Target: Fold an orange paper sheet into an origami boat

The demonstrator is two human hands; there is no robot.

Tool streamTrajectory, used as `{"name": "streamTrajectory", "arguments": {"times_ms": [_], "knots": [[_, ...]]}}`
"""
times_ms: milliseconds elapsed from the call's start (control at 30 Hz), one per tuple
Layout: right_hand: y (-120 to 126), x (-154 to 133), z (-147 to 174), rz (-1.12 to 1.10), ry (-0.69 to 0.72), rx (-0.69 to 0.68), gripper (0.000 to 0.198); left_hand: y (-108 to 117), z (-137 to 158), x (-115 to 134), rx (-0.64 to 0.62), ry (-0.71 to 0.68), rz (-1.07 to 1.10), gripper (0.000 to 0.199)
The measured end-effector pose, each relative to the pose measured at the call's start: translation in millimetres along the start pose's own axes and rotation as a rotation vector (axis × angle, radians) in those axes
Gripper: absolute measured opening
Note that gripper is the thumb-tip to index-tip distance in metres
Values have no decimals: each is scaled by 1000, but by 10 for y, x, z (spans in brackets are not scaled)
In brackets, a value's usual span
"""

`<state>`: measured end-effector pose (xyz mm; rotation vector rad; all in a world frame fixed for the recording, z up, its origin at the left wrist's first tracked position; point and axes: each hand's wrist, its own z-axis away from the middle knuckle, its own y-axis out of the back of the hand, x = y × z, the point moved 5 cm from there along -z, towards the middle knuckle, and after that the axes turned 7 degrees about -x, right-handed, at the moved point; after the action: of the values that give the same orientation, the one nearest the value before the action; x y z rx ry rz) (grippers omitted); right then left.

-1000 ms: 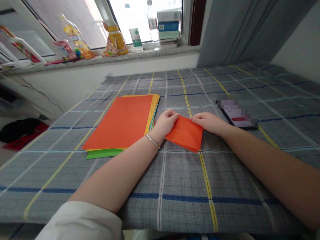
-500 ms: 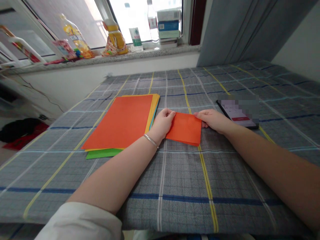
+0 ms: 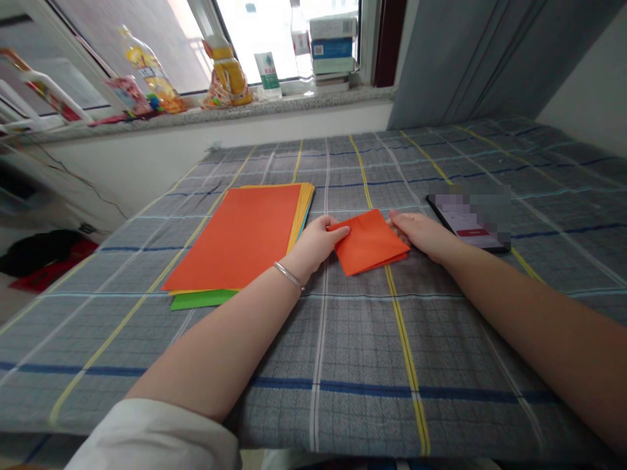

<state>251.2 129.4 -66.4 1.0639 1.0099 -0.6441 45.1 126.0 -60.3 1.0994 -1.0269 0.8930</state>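
A folded orange paper square (image 3: 369,243) is held tilted over the checked cloth, its layers slightly apart along the lower right edge. My left hand (image 3: 323,238) pinches its left corner, thumb on top, with a silver bangle round the wrist. Beside the paper's right edge is my right hand (image 3: 421,234), thumb and fingers loosely apart and not gripping it; whether the fingertips touch the edge is unclear. Left of my left hand lies a stack of coloured paper (image 3: 240,235), an orange sheet on top, with yellow, green and blue edges showing.
A phone (image 3: 467,225) with a lit, partly blurred screen lies right of my right hand. Grey checked cloth (image 3: 362,339) covers the table. Bottles (image 3: 149,68), boxes (image 3: 333,49) and a white-green tube (image 3: 267,72) stand on the windowsill behind. A grey curtain (image 3: 460,65) hangs at the right.
The folded orange paper has turned, its right side swinging so that one corner points away and another to the right. My right hand has let go of its upper right corner.
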Motion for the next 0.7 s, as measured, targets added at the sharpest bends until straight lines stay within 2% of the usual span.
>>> {"name": "streamTrajectory", "arguments": {"times_ms": [100, 233, 300, 367, 400, 500, 567, 633, 700], "knots": [[-24, -5, 26, -198, 43, -80, 65, 26, -8, -13, 99, 13, 128, 12], [-55, -28, 38, -153, 68, -119, 32, 2, -4, -12, 104, -2, 202, 10], [-42, -16, 23, -173, 28, -86, 30, -4, 17, 8, 76, -18, 188, 12], [-6, -1, 8, -205, -13, -19, 22, -7, 47, 12, 33, 4, 145, 9], [18, 5, 4, -219, -28, 27, 18, -14, 62, 7, -4, 22, 123, 17], [66, 11, 11, -270, -48, 141, 12, -64, 97, -12, -169, 45, 92, 65], [70, 10, 25, -293, -52, 178, 13, -93, 110, -17, -249, 36, 86, 85], [71, 4, 39, -299, -38, 201, 18, -108, 114, -22, -277, 43, 88, 82], [83, -3, 56, -296, -13, 235, 23, -151, 122, -17, -333, 54, 125, 63]]}}
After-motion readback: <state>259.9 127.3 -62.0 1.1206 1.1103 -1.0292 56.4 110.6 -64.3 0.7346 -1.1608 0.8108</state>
